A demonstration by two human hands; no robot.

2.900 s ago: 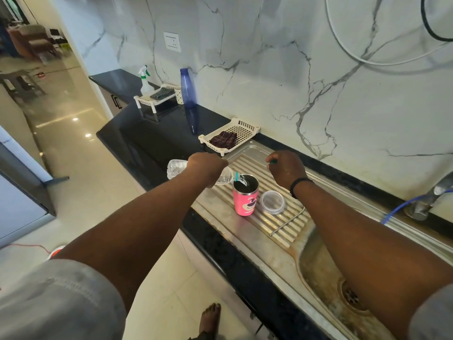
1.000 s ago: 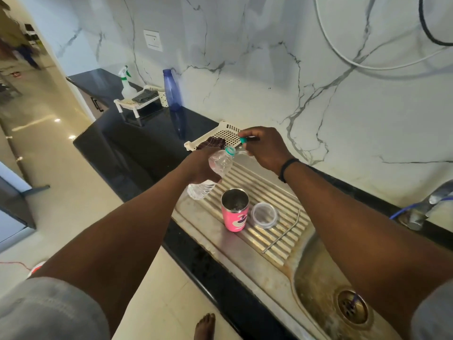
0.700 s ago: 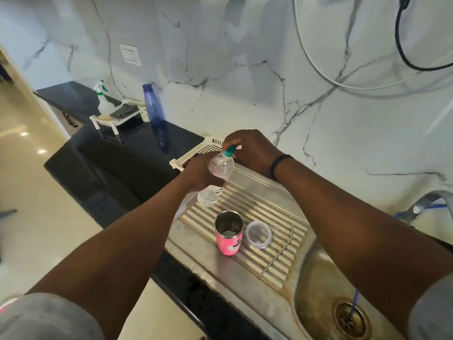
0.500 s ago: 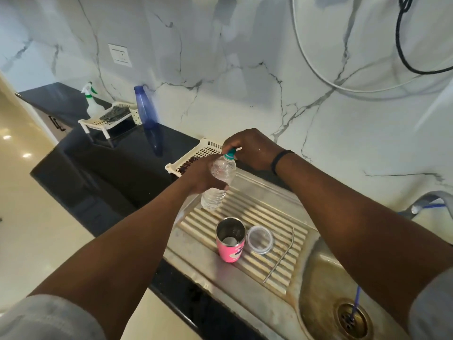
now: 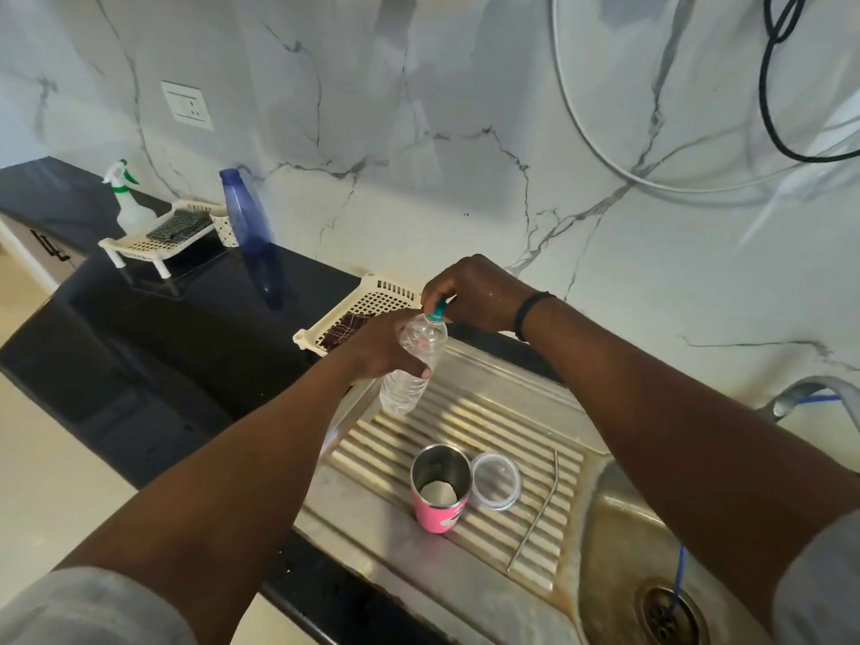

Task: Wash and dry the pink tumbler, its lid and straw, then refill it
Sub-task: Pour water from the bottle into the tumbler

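Since a few seconds back, when I had the water bottle point(image 5: 412, 365) tipped over the pink tumbler point(image 5: 440, 498), it's come back upright and the teal cap point(image 5: 436, 312) is on its neck now. My left hand point(image 5: 384, 349) is wrapped around the clear bottle's middle, holding it up over the far end of the drainboard point(image 5: 465, 425), and my right hand point(image 5: 474, 293) is pinching the cap from above with curled fingers. Bottle looks mostly empty, hard to say how much is left in there.

Tumbler's standing open on the ribbed steel near the front edge, and you can see liquid low down inside it. Its clear lid point(image 5: 496, 480) is lying flat right next to it, touching or nearly so, and the metal straw point(image 5: 535, 516) is lying along the ridges a bit further right, near the sink basin point(image 5: 619, 565).

Behind my hands there's a white basket tray point(image 5: 353, 302) with a dark checked cloth point(image 5: 346, 329) in it, and a tall blue bottle point(image 5: 244, 211) by the wall.
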